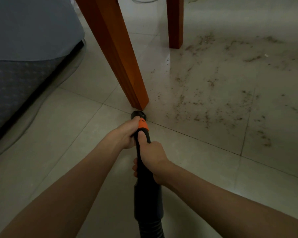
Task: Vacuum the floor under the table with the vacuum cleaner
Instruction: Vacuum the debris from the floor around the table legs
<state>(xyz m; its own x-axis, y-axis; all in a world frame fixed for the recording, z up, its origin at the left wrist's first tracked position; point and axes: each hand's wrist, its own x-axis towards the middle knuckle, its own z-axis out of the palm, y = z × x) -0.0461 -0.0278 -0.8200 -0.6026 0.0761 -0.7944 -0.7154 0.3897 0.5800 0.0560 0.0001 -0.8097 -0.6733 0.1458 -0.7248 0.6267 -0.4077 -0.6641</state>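
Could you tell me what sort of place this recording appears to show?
Most likely a room in a home. The floor is pale glossy ceramic tile strewn with brownish dirt, orange-brown wooden table legs stand on it, and a blue-grey fabric-covered bed or sofa sits at the left.

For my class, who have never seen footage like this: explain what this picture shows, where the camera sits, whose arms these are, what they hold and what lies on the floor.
There is no machine here, only a person. The single picture comes from a camera worn on the person's head, looking down past both forearms. The left hand grips the black vacuum wand near its orange collar; the right hand holds it lower down. The nozzle sits on the tiled floor beside a wooden table leg. A second leg stands further back. Brown crumbs and dust are scattered to the right. A grey cloth-covered piece of furniture stands at left.
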